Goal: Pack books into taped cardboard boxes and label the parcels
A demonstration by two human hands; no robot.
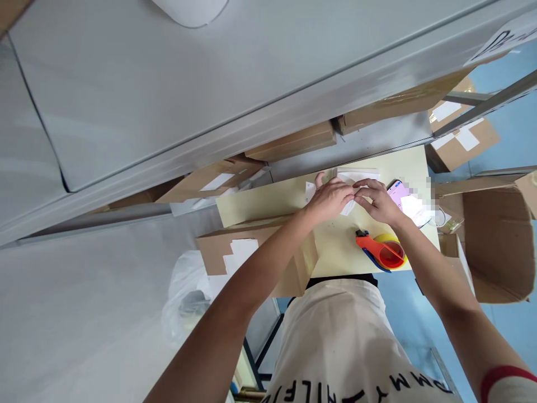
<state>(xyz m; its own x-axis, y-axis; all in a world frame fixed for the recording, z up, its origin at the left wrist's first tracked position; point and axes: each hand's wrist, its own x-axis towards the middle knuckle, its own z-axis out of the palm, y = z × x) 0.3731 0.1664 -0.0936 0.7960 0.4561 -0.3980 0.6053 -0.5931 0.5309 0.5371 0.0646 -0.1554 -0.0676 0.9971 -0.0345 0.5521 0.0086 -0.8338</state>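
Over the cream tabletop, my left hand [330, 197] and my right hand [376, 202] meet at the fingertips. Both are closed in a pinch around a white paper slip [348, 209], whose lower end shows below the fingers. How much of it each hand grips is hidden. Behind the fingers lies a pile of white papers [361, 173]. To the right of my right hand is a phone [395, 192] with a lit screen, partly under white paper. An orange tape dispenser [380, 250] with a yellow roll lies nearer my body.
A grey metal shelf [251, 73] spans the upper view, with cardboard boxes [293, 140] beneath it. A taped carton [268, 252] stands under my left forearm. At right is an open carton [497, 240]. A clear plastic bag [187, 296] sits at lower left.
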